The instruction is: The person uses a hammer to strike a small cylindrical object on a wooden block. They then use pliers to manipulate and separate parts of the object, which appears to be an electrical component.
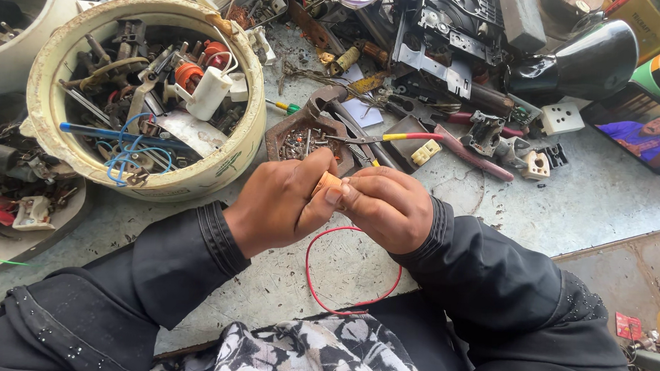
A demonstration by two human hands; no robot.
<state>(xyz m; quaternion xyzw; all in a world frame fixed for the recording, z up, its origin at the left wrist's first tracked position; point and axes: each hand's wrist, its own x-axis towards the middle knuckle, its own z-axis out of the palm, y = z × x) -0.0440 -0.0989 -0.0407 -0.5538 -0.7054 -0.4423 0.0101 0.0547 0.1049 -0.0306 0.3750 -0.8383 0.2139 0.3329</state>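
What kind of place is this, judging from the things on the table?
Probably a small electrical repair bench: a round tub full of salvaged parts, pliers beside scattered sockets, and both hands, left hand and right hand, working on a red wire.

A grey, stained worktop (612, 199) carries everything here. On its left side stands a round cream tub (63, 62) filled with old electrical parts and blue wire, with a white bucket (17, 59) behind it and a shallow tray of scrap (61, 215) at the near left edge. Toward the middle lie a rusty little tray of screws (283, 133), pliers with red and yellow handles (394, 138), a white socket (562, 118) and a red wire loop (316, 284), while a black dismantled machine (446, 32), a black lamp shade (589, 64) and a phone (646, 132) showing a video sit at the far right.
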